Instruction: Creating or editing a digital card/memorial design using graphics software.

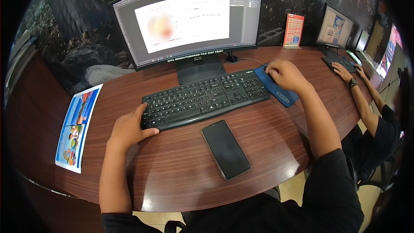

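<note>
A black keyboard (202,99) lies aslant on the brown desk, below a curved monitor (189,21) showing a white page layout in an editing window. My left hand (127,127) rests at the keyboard's left end, thumb and forefinger apart, the forefinger touching its edge keys; the other fingers are partly hidden. Over a blue mouse pad (280,92) to the right, my right hand (286,75) is curled around a dark mouse, nearly all of it hidden beneath the fingers. A thin cable runs towards it from the monitor's stand. A dark-screened phone (225,149) lies nearer me.
A colourful printed sheet (79,127) lies at the desk's left. A red and white stand card (293,31) stands right of the monitor. Farther right, a co-worker's hands (343,72) are at another keyboard before a second monitor (335,26). The desk's front edge (185,210) curves towards me.
</note>
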`<state>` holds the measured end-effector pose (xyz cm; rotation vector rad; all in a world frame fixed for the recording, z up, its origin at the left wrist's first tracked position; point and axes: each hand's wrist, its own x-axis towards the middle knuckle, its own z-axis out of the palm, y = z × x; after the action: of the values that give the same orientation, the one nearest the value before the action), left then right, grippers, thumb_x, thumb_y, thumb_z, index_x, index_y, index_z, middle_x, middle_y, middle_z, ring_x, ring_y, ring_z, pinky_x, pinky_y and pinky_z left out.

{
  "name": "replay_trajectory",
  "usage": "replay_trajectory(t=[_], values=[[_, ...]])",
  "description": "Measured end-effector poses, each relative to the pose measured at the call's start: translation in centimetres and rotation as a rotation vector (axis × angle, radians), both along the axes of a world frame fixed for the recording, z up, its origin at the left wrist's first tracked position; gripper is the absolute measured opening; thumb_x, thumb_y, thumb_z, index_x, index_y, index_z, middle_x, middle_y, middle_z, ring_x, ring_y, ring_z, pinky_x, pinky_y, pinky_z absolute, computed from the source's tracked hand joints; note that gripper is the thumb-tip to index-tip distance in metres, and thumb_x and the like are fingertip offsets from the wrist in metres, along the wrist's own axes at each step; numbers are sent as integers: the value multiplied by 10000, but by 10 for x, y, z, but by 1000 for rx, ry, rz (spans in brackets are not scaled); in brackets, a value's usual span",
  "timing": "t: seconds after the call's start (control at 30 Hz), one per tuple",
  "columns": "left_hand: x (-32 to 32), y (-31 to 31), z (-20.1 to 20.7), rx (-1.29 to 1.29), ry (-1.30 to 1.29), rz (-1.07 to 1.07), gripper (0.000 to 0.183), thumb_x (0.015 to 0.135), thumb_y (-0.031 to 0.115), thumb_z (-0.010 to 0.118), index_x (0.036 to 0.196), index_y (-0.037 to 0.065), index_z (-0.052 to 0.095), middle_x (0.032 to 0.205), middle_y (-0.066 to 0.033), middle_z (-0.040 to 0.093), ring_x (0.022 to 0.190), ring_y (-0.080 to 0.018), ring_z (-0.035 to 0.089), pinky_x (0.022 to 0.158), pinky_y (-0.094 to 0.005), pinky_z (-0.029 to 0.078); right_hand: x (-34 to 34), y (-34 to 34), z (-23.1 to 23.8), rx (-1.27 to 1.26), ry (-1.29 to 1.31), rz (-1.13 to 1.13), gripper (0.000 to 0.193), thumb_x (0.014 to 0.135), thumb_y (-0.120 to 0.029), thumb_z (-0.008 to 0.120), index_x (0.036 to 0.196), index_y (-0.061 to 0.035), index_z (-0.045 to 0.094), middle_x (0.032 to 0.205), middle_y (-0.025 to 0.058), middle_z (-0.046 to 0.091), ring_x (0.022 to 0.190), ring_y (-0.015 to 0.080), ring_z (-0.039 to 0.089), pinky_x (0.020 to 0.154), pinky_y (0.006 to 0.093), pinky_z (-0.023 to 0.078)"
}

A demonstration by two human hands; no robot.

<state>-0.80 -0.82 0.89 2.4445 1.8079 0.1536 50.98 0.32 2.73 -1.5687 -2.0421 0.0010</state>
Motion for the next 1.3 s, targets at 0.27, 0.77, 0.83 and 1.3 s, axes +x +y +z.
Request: replay_trajectory(t=[0.27,0.77,0.83,1.3], values=[[-13,-1,-7,-7,-32,-3,847,878,523,770,1523,53,488,1161,-230,748,1114,-418,706,980,-512,535,19,11,-31,82,-6,-58,131,902,-130,652,967,-50,733,987,162,707,1063,397,658,931,488,521],[-16,5,-10,-15,-130,-83,604,964,186,657,1542,185,485,1254,-174,670,1185,-372,657,1020,-471,522,45,55,-88,62,141,-271,319,917,-200,712,1207,-69,716,1281,138,678,1223,360,631,1059,452,493],[-16,4,-9,-23,-134,-71,611,964,184,654,1549,188,479,1245,-170,661,1190,-372,650,1025,-470,518,40,54,-85,64,169,-262,281,909,-176,710,1166,-66,735,1254,120,689,1199,345,645,1046,439,501],[-15,2,-9,3,-142,-99,589,969,164,648,1538,163,496,1264,-175,658,1176,-370,651,1021,-461,513,41,53,-88,133,173,-203,280,896,-156,709,1143,-28,741,1211,144,698,1149,353,669,1000,431,527]])
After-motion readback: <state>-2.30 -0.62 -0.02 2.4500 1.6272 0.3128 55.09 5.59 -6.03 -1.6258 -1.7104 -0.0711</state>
